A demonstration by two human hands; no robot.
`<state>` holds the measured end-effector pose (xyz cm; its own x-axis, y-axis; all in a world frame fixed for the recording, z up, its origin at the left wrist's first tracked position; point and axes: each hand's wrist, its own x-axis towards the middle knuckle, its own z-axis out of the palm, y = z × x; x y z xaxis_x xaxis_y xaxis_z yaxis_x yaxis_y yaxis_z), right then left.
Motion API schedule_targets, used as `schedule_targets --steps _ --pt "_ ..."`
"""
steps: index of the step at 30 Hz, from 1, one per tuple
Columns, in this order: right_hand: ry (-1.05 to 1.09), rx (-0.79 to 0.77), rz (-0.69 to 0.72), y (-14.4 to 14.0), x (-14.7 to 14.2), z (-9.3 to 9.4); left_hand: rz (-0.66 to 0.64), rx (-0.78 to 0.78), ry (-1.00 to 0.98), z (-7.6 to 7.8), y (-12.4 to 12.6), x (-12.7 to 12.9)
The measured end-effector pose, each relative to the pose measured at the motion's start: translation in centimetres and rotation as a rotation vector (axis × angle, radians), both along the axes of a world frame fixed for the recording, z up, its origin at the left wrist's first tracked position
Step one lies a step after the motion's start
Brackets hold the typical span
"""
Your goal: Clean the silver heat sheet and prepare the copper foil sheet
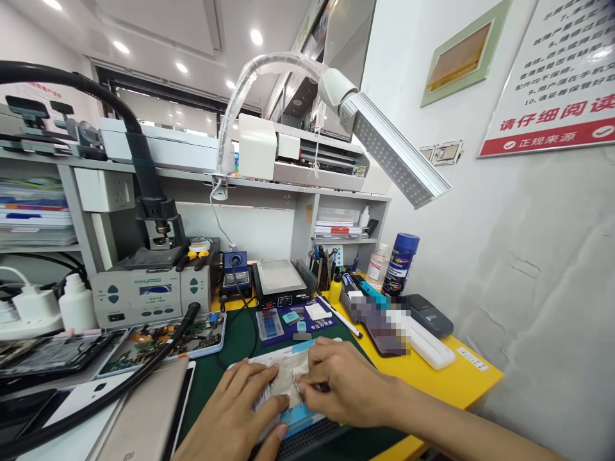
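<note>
A thin greyish, worn-looking piece (284, 379) lies on a blue-and-white flat packet or board (300, 415) at the front of the green mat. My left hand (245, 406) rests at its left side, fingers spread and their tips on the piece. From the right, my right hand (339, 381) reaches in with its fingers bent and pinched together over the piece's right part. What the pinch holds is hidden by the fingers. Below both hands shows the edge of a dark perforated surface (307, 442).
Left of my hands lie a parts tray (211, 342), a gold tablet-like device (148, 410) and a black hose (158, 365). A hot plate (278, 282) and soldering station (235, 275) stand behind. On the right are a spray can (402, 262) and a white box (427, 346).
</note>
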<state>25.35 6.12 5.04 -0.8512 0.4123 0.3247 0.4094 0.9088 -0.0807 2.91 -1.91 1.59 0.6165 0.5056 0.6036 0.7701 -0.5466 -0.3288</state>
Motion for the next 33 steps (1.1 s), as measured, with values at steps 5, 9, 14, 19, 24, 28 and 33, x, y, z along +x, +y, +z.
schedule_targets --steps 5,9,14,19,24,28,33 --pt "0.009 0.025 -0.034 0.7 -1.1 0.0 0.071 -0.038 -0.083 0.6 -1.1 0.5" --pt "-0.011 0.023 0.030 -0.5 -1.0 -0.1 0.050 -0.079 -0.202 -0.2 -1.0 0.5" --pt "-0.010 0.047 0.032 -1.7 -0.3 0.1 0.051 -0.185 -0.282 -0.2 -1.3 0.5" --pt "-0.003 0.054 0.061 -2.1 -1.2 -0.1 0.050 -0.215 -0.303 -0.1 -1.6 0.7" --pt "0.001 0.054 0.086 -1.7 -1.1 0.1 0.069 -0.240 -0.343 -0.4 -1.7 0.6" --pt "0.007 0.040 0.108 -1.5 -1.6 -0.2 0.022 -0.239 -0.413 -0.6 -1.4 0.6" --pt "0.007 0.016 0.139 -1.4 -1.7 -0.2 0.044 -0.315 -0.436 -0.3 -1.4 0.7"
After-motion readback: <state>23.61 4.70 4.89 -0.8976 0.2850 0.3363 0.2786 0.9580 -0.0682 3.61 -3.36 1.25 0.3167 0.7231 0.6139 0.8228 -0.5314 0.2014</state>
